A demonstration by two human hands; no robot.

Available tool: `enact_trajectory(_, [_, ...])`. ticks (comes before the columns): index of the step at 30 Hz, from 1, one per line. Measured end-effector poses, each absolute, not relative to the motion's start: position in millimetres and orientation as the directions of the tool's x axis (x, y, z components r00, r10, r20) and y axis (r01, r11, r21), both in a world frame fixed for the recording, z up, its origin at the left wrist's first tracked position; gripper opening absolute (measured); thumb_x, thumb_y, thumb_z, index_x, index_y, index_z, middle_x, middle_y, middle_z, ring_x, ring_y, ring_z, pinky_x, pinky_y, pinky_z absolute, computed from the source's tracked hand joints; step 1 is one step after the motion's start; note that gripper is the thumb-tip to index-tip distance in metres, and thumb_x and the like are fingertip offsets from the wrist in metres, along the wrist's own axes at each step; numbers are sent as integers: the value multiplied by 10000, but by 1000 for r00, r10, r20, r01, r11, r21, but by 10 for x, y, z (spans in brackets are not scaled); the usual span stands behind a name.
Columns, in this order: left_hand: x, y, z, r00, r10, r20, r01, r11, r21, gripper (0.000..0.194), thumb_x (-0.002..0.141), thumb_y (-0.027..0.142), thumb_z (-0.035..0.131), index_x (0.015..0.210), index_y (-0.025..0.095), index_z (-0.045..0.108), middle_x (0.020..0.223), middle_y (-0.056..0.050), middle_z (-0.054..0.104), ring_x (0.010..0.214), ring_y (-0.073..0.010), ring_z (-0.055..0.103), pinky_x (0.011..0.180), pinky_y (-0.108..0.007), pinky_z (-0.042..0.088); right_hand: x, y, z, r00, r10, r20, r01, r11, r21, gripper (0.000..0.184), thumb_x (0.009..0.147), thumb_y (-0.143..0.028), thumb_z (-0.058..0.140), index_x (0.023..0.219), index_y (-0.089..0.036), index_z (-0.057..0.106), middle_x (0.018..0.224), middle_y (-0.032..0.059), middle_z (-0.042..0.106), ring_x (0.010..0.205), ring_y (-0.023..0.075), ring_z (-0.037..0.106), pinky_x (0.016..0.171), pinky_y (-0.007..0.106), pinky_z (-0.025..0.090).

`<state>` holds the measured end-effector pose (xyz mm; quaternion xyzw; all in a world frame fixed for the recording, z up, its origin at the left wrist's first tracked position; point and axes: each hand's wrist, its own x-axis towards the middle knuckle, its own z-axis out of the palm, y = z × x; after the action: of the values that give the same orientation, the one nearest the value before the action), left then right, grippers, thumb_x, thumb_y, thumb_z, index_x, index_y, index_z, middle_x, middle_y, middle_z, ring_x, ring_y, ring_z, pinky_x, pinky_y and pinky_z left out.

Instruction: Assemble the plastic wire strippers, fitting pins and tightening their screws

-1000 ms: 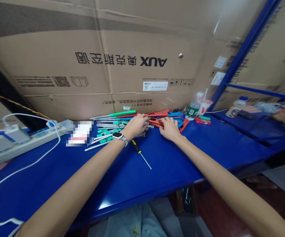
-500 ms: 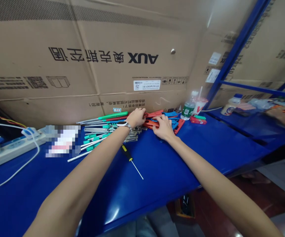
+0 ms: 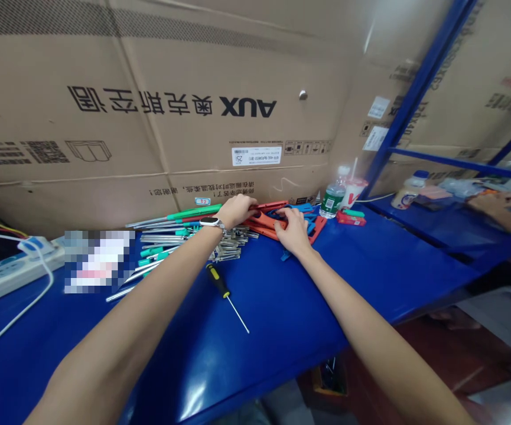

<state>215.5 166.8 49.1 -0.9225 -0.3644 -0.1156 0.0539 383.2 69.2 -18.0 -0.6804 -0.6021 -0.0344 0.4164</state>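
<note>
My left hand (image 3: 237, 211), with a watch on its wrist, is closed at the left end of the red and orange plastic pieces (image 3: 264, 220). They are long and flat; their exact kind does not show. From the right, my right hand (image 3: 293, 229) curls its thumb and fingers round the other end of an orange piece. Blue plastic pieces (image 3: 303, 208) lie behind and beside that hand. Left of the pile are several metal rods with green handles (image 3: 153, 252) and clear-handled pieces (image 3: 230, 251), partly hidden by my left forearm.
A black and yellow screwdriver (image 3: 217, 280) lies in front on the blue table (image 3: 277, 313). At the right stand a water bottle (image 3: 332, 198), a cup (image 3: 353, 192) and a red box (image 3: 351, 218). Cardboard (image 3: 171, 136) rises behind; a power strip (image 3: 20, 265) lies left. Another person's hand (image 3: 488, 203) shows far right.
The view has shifted slightly, so most things sit further left. Both hands stay at the pile, and more of an orange piece now shows between them.
</note>
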Motion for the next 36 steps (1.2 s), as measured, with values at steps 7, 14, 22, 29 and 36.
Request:
enact_trajectory(7, [1933, 1442, 529, 712, 607, 353, 658, -752, -33, 303, 1039, 216, 461, 1177, 182, 729, 1161, -108, 723, 1013, -245, 698, 848, -321, 517, 3698, 736, -149, 400, 756, 519, 476, 312, -822, 396, 892, -487, 626, 1143, -241, 445, 1020, 79, 708, 797, 206, 670, 775, 371, 530])
enact_trajectory(14, [1919, 1344, 391, 683, 586, 435, 649, -760, 5, 304, 1070, 287, 449, 1191, 199, 713, 1138, -95, 710, 985, -232, 694, 802, -301, 507, 3587, 787, -80, 469, 798, 378, 107, 373, -922, 352, 907, -444, 621, 1095, -260, 386, 878, 16, 753, 615, 136, 661, 691, 297, 549])
enact_trajectory(22, [1971, 1355, 305, 753, 562, 343, 618, -782, -76, 345, 1101, 306, 377, 1356, 180, 572, 1254, -107, 675, 1125, -232, 661, 819, -287, 505, 3684, 764, 1, 453, 885, 110, -118, 182, -976, 201, 853, -284, 673, 976, -221, 527, 757, 25, 747, 529, 129, 632, 395, 177, 351])
enact_trajectory(29, [1843, 1360, 365, 768, 497, 404, 575, -813, -92, 350, 1106, 312, 338, 1260, 151, 608, 1189, -127, 693, 1085, -271, 638, 884, -366, 492, 3673, 662, 43, 378, 917, 123, -123, 182, -976, 247, 768, -156, 629, 955, -241, 493, 697, -21, 710, 571, 144, 679, 445, 183, 444])
enact_trajectory(36, [1390, 1070, 473, 723, 401, 562, 531, -843, -82, 343, 1095, 295, 341, 1107, 140, 647, 1118, -145, 690, 1038, -287, 588, 920, -434, 486, 3492, 456, 21, 211, 943, 259, -43, 274, -961, 260, 717, -239, 569, 975, -244, 536, 617, -69, 651, 505, 120, 598, 465, 209, 435])
